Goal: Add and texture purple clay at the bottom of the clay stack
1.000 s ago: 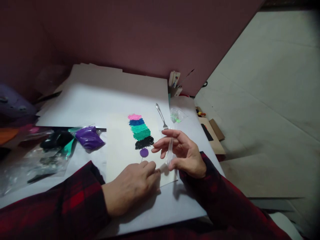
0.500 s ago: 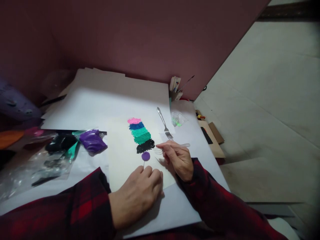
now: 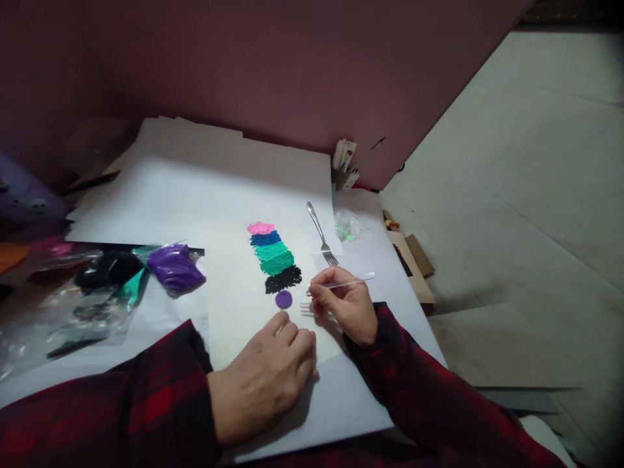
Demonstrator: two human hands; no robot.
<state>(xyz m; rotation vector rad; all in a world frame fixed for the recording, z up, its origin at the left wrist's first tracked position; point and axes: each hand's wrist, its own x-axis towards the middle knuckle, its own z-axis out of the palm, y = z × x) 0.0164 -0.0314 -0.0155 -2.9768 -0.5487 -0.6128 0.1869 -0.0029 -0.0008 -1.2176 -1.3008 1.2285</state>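
My right hand (image 3: 347, 304) is closed around a clear plastic fork (image 3: 359, 279), its handle sticking out to the right and its tines left of my fingers. Below a column of textured clay bands, pink (image 3: 261, 228), blue (image 3: 264, 239), green (image 3: 275, 257) and black (image 3: 283, 279), lies a flat purple clay disc (image 3: 283, 299). All of these rest on a cream sheet (image 3: 229, 312). My left hand (image 3: 273, 370) lies just below the disc with fingers curled; what they pinch is hidden. A metal fork (image 3: 322, 235) lies above my right hand.
Bags of purple clay (image 3: 176, 269) and black clay (image 3: 110, 272) lie at the left. Large white sheets (image 3: 205, 175) are stacked at the back. A small bag with green bits (image 3: 348, 227) and a holder with pens (image 3: 345, 166) stand near the table's right edge.
The plastic fork has tilted in my right hand, its tines now lower and further from the black band. My left hand has moved slightly closer to the purple disc, hiding the thin stick seen before.
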